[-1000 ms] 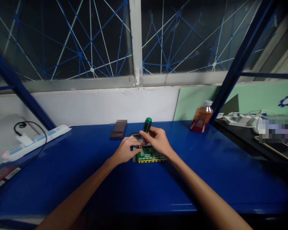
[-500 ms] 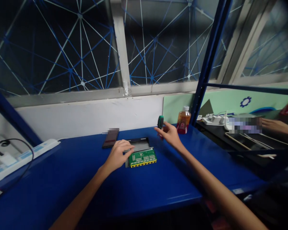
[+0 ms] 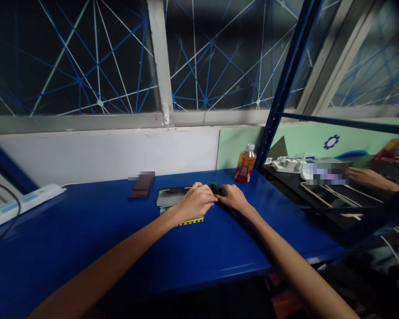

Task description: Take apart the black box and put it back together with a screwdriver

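Observation:
My right hand (image 3: 233, 197) is closed around a screwdriver, whose green and black handle (image 3: 214, 188) pokes out at the far side of the fingers. Its shaft and tip are hidden. Bent inward, my left hand (image 3: 198, 200) has its fingertips pinched together against the fingertips of my right hand; whatever is between them is too small to make out. Beneath the left hand and wrist lies a green circuit board with a yellow strip (image 3: 193, 221) along its near edge, mostly covered. Just behind it is a shallow grey tray with a black rim (image 3: 169, 197).
A dark phone (image 3: 142, 186) lies at the back left. A bottle of amber drink with a red label (image 3: 246, 164) stands at the back right beside a blue post. A white power strip (image 3: 36, 200) is on the left. Another person's hand (image 3: 369, 177) shows at the far right.
My right hand, with the screwdriver, came off the board to the right and then lowered. My left hand has moved right from the board's left edge to meet it. The view has turned right.

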`<action>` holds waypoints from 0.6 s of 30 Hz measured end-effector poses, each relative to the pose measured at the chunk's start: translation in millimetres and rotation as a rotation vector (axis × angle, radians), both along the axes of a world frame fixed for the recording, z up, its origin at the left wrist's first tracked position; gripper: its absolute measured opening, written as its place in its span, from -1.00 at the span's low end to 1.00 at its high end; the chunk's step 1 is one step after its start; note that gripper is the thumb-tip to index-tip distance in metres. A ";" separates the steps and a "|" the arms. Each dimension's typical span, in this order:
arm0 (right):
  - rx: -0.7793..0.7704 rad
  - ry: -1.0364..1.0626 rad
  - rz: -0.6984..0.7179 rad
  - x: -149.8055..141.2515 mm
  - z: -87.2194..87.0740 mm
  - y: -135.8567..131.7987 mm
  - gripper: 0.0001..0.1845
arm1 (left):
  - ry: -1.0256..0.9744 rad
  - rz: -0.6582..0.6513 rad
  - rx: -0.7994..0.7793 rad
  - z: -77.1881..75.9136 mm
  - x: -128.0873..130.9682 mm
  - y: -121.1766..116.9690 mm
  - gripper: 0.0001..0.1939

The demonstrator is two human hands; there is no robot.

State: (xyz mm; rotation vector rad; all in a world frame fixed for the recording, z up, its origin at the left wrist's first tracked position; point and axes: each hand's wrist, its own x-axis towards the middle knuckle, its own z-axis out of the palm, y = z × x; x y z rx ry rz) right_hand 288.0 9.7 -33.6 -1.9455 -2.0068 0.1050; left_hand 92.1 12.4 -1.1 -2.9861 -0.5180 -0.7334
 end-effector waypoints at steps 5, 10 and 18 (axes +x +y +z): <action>-0.035 -0.083 -0.002 -5.1 4.1 -6.7 -0.63 | 0.081 0.021 -0.036 -2.9 4.4 5.0 -0.85; -0.043 -0.135 0.000 -5.9 6.4 -8.3 -0.59 | 0.037 0.030 -0.067 1.9 -14.6 -1.1 -0.84; 0.136 -0.258 -0.071 -5.3 8.8 -10.3 -0.46 | -0.001 0.184 0.005 8.9 -96.3 -9.8 -0.84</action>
